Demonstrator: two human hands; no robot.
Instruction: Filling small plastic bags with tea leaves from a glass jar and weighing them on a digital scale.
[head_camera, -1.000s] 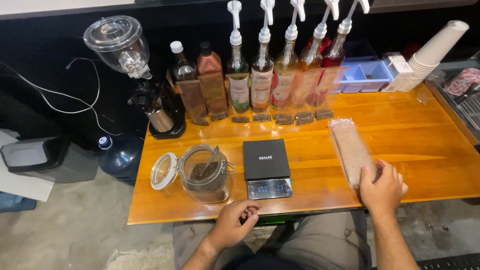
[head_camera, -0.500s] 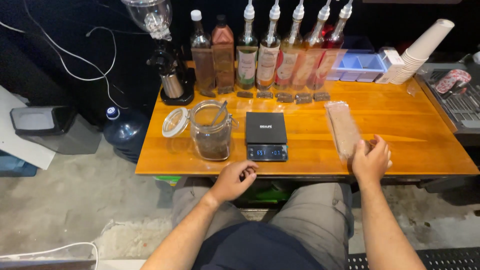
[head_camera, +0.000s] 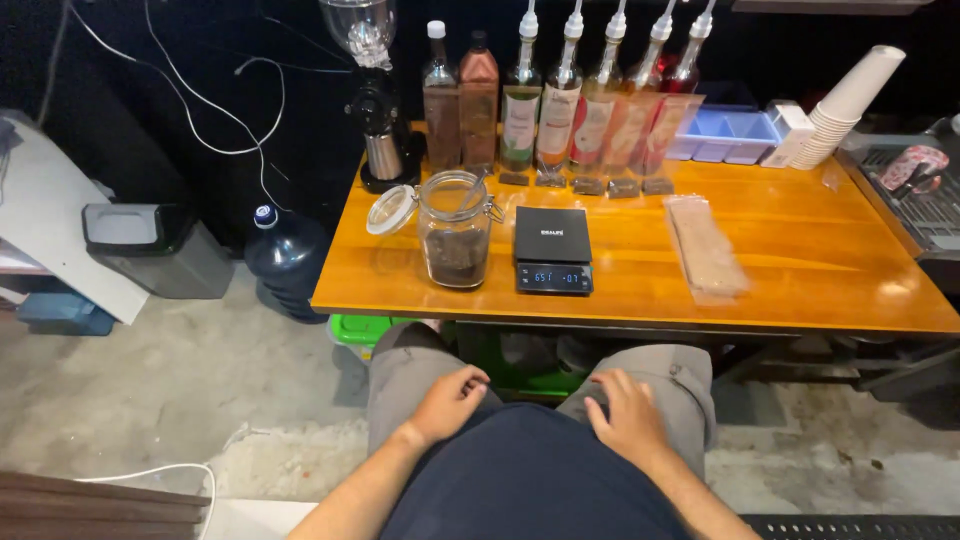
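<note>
Both hands rest on the person's own lap, near the bottom of the view and well clear of the table (head_camera: 800, 290). The left hand (head_camera: 450, 400) lies on the left thigh with its fingers loosely curled and nothing in them; the right hand (head_camera: 628, 415) lies palm down on the right thigh, fingers spread a little, also holding nothing. The things nearest to them sit along the near edge of the wooden table. A glass jar (head_camera: 455, 232) stands upright at the left, its hinged lid (head_camera: 390, 210) swung open to the left, with dark grounds in its lower part and a scoop handle leaning inside. Just right of the jar is a black scale (head_camera: 553, 250) with a lit display on its near side, close to the jar but whether they touch cannot be told. Farther right, apart from the scale, a long clear packet (head_camera: 706, 248) of pale brown stuff lies flat, running from far to near. Along the far edge stands a row of bottles (head_camera: 560, 110), some with pump tops, with a grinder (head_camera: 378, 110) at the row's left end. At the far right are a pale blue tray (head_camera: 728, 135) and a tilted stack of paper cups (head_camera: 850, 105). On the floor at the left stand a water jug (head_camera: 285, 258) and a grey bin (head_camera: 155, 250).
</note>
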